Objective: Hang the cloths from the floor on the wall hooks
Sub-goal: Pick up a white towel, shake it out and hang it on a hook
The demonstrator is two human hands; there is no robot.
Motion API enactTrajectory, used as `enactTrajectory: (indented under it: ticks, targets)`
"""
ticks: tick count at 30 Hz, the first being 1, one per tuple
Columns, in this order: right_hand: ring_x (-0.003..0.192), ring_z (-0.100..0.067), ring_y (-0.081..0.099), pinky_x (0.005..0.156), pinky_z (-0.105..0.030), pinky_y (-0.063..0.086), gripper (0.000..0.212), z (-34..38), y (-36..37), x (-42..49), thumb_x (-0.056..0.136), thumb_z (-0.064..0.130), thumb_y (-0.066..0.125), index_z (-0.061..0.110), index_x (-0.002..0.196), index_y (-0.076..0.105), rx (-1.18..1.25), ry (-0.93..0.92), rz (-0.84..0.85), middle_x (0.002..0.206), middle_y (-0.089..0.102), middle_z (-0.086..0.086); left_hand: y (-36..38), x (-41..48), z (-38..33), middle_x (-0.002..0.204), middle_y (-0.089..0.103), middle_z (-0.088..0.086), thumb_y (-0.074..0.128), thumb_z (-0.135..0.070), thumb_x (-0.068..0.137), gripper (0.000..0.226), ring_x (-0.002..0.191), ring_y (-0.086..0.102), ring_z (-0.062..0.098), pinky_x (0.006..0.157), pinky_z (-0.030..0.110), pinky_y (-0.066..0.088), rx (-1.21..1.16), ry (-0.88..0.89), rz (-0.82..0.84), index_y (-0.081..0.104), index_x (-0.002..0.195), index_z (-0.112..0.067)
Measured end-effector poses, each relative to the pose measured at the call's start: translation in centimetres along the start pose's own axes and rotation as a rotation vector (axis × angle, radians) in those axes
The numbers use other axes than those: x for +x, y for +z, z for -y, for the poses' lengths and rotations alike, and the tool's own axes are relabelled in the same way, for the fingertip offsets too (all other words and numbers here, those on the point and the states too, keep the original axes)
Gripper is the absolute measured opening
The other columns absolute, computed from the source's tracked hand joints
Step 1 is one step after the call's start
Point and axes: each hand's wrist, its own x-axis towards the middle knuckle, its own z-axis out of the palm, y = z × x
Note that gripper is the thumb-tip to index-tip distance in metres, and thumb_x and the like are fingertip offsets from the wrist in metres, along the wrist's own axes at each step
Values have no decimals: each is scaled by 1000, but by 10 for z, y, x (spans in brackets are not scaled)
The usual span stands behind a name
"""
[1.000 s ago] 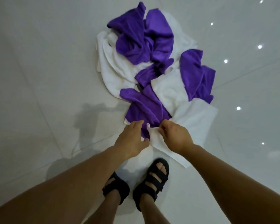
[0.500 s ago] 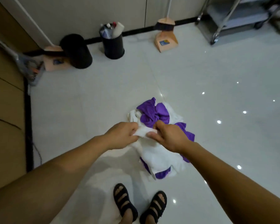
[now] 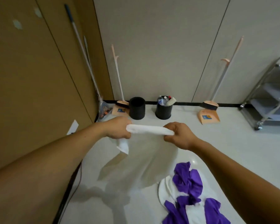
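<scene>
White cloth hangs clear of floor, top edge stretched btwn left hand & right hand, both curled tight on it; hold edge taut & level, look for a hook (none in view); pile lies on floor.

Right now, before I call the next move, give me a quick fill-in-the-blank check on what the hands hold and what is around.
1. The left hand and right hand grip a ____ cloth stretched between them.
2. The pile on the floor mixes white cloths with ____ ones.
3. The bin holding bottles by the wall is ____.
Missing words: white; purple; black.
</scene>
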Motion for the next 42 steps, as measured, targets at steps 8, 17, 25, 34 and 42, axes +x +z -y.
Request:
enactTrajectory:
  ticks: [8,17,25,34,42]
  targets:
    - [83,-21,65,64,-31,56,19,84,-33,35,85,7,62,15,102,59,547,-140,-47,95,66,-4,-85,-78,16,83,63,8,57,-10,87,11,73,61,21,58,29,49,-348,-166,-475,62,82,-19]
    - [85,-18,73,70,-29,59,50,167,-84,43,63,38,87,22,106,67,175,-267,513,97,75,1,-162,-162,-27,80,68,4,59,-12,80,13,71,67,19,53,25,52,-996,-183,-1001,66,91,-14]
    - [100,-30,69,88,-48,55,36,228,-46,40,85,38,70,17,113,64,1042,-251,502,109,72,-10,-162,-182,-50,110,70,10,60,-13,86,33,98,67,25,81,37,57,-1436,-104,-1069,64,118,-9]
    - [92,-29,70,82,-45,58,29,311,2,7,78,15,78,12,99,57,907,-361,263,102,68,-13,-107,-230,-25,117,66,3,68,-42,79,57,104,65,20,87,34,53,-1215,43,-845,56,128,-15]
    - [104,-23,65,91,-47,54,56,361,17,-16,75,41,80,14,118,57,993,-386,282,112,67,-5,-43,-253,-4,107,71,9,73,-18,80,42,98,68,28,93,47,52,-1032,-354,-762,60,119,-9]
